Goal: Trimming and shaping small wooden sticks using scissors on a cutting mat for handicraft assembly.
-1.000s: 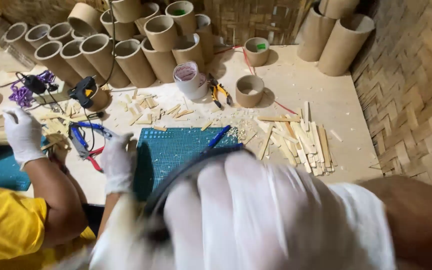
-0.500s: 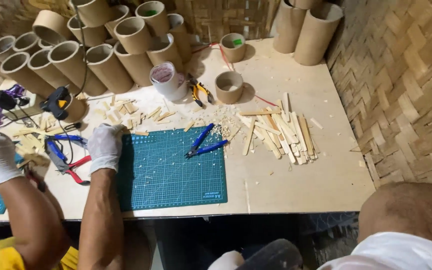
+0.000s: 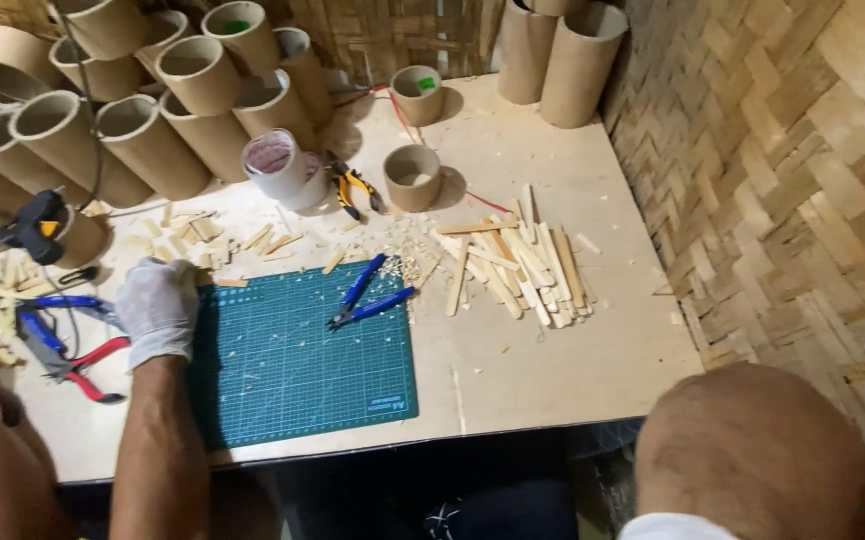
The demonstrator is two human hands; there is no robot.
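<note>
Lying on cutting mat (image 3: pixel 292 380): blue pliers (image 3: pixel 360 288).

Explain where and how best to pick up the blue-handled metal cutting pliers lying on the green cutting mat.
Probably by the two blue handles, coming from above on the right side. The pliers lie flat on the mat, handles splayed toward the pale wooden sticks, small cutting head pointing near-left, away from that approach.

Cardboard tubes (image 3: pixel 142 140) are stacked along the back of the table (image 3: pixel 552 350), beside a woven wall (image 3: pixel 782 180). Flat wooden sticks (image 3: pixel 517 265) lie heaped near blue-handled cutters (image 3: pixel 367 295). Yellow-handled pliers (image 3: pixel 352 188) rest just beside a white roll (image 3: pixel 277 165), possibly tape.
</note>
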